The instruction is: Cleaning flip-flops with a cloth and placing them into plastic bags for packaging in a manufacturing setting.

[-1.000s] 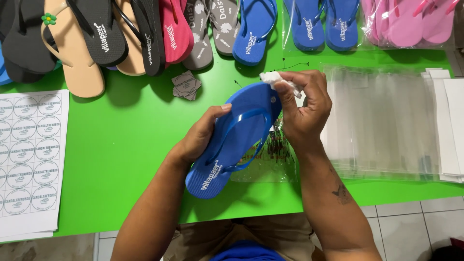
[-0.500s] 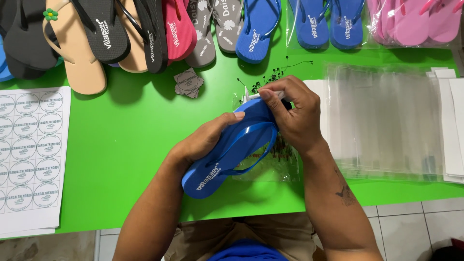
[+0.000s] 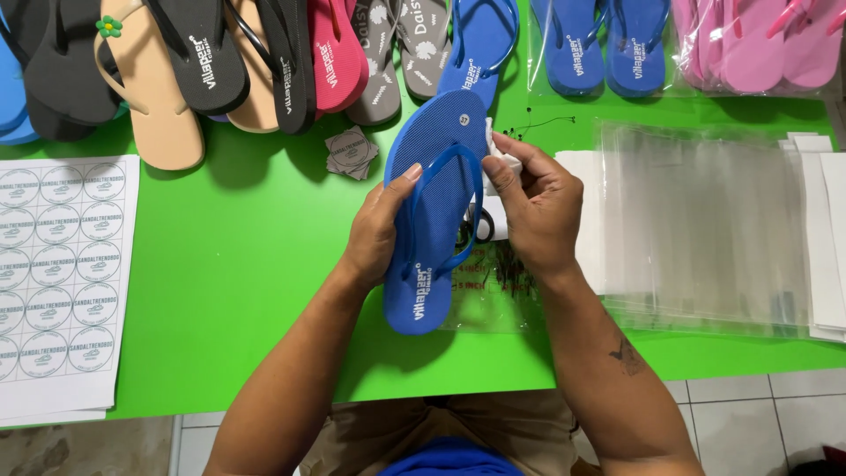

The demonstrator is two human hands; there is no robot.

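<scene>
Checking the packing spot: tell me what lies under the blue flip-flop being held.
Under the blue flip-flop: a clear plastic bag on the green table; whatever sits directly beneath the sole is hidden.

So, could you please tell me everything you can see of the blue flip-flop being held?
The blue flip-flop is a single sandal of matte, foam-like material with a glossy blue Y-shaped strap and white print at the heel. It is held above the green table, toe pointing away, footbed up and turned slightly to the left. The left hand grips its left edge, thumb on the footbed; the right hand touches its right edge near the toe, holding something small and white.
</scene>
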